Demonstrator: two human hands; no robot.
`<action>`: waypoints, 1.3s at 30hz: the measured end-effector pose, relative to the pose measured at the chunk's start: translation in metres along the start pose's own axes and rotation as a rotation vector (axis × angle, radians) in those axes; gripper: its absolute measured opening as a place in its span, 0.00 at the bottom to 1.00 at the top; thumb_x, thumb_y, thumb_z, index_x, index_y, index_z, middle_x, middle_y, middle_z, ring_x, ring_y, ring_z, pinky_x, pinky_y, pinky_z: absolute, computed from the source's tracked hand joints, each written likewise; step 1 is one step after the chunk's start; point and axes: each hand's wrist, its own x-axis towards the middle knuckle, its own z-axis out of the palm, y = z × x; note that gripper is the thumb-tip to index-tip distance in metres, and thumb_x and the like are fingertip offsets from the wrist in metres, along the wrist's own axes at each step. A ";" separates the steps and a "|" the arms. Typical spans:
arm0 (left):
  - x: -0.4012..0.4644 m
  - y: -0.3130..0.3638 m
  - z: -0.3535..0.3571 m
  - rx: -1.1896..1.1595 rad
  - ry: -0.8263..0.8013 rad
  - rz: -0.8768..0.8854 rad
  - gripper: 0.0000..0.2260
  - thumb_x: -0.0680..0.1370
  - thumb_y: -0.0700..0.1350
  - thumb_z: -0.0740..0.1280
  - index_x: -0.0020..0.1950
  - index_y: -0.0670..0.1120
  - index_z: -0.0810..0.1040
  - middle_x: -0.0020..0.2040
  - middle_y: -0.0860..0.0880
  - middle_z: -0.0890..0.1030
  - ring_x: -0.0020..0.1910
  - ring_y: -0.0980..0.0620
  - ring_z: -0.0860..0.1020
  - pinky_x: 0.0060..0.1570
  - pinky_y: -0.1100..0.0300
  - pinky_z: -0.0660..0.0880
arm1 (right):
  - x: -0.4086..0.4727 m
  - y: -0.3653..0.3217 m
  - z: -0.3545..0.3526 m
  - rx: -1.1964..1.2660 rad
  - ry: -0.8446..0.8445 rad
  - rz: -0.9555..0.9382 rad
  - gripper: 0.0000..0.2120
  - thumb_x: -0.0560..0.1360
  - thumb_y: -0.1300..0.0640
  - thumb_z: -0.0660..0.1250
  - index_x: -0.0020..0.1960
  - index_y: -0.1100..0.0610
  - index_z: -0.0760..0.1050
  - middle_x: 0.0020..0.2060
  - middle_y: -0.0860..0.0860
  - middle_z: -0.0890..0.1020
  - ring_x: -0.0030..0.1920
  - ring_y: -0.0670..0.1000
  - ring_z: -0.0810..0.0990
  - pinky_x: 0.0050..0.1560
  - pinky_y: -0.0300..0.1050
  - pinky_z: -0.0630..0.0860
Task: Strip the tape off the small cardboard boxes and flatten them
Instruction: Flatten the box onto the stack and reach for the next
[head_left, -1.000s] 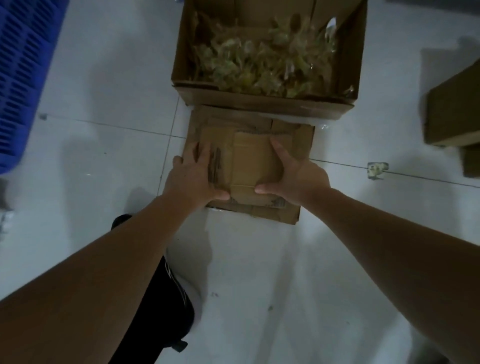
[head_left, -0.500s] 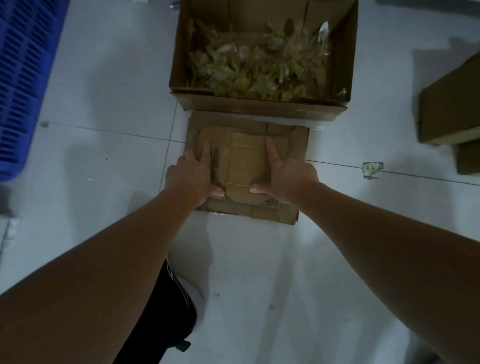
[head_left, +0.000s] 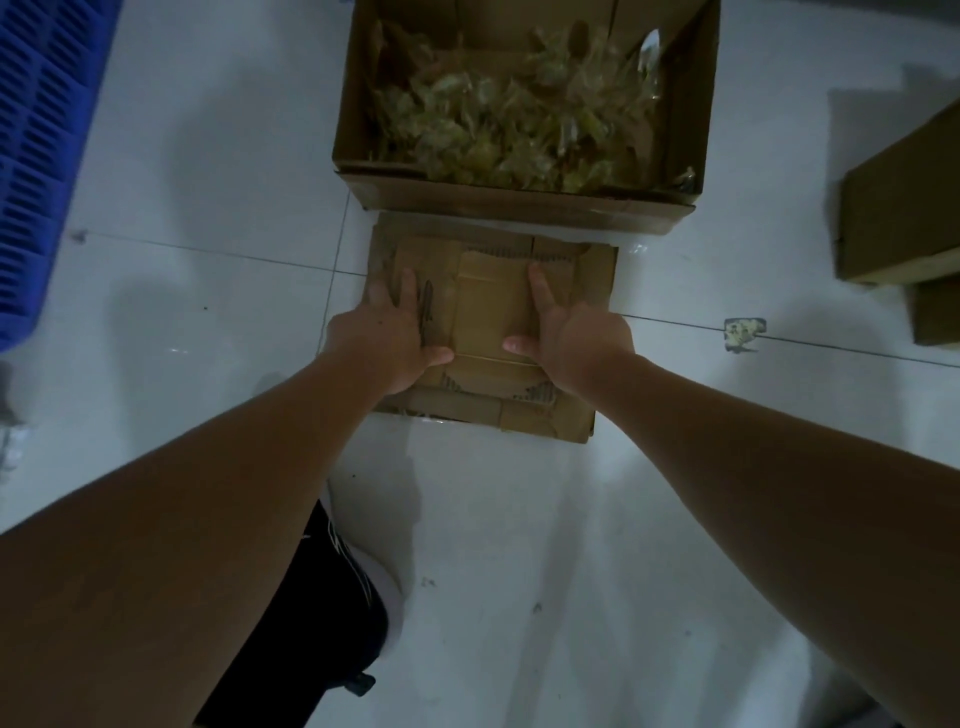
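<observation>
White floor tiles (head_left: 208, 364) carry a stack of flattened cardboard boxes (head_left: 597, 291), laid just in front of an open carton (head_left: 519, 205) filled with crumpled stripped tape (head_left: 519, 130), likely so scraps drop close by. Seen from the head, the left hand (head_left: 387, 345) and right hand (head_left: 576, 340) press down with straight fingers, gripping nothing, apparently to keep the top piece flat.

Dim, seemingly white tiled floor (head_left: 519, 545)

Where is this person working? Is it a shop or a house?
Hard to say for sure, but it looks like a storeroom or packing area: a bare white tiled floor, a big open box of peeled tape, a blue plastic crate and more cardboard boxes.
</observation>
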 end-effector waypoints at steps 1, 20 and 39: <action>0.000 0.000 0.000 0.003 -0.004 0.001 0.51 0.77 0.73 0.61 0.84 0.50 0.34 0.83 0.38 0.50 0.74 0.36 0.70 0.62 0.41 0.75 | -0.001 0.000 0.000 0.004 0.007 -0.001 0.46 0.79 0.30 0.56 0.81 0.46 0.31 0.35 0.53 0.72 0.31 0.52 0.73 0.33 0.46 0.70; -0.001 0.000 -0.004 -0.043 -0.060 -0.016 0.52 0.75 0.75 0.62 0.83 0.53 0.33 0.84 0.41 0.45 0.77 0.36 0.66 0.68 0.39 0.72 | -0.006 0.005 0.000 0.068 0.037 -0.006 0.45 0.77 0.27 0.56 0.81 0.43 0.33 0.40 0.53 0.75 0.38 0.55 0.77 0.40 0.49 0.77; -0.115 0.119 -0.103 0.079 0.144 0.191 0.31 0.85 0.59 0.56 0.84 0.45 0.55 0.83 0.41 0.57 0.81 0.39 0.58 0.79 0.42 0.57 | -0.157 0.195 -0.083 0.096 0.155 0.030 0.23 0.84 0.45 0.56 0.76 0.52 0.64 0.66 0.55 0.76 0.63 0.59 0.77 0.60 0.54 0.76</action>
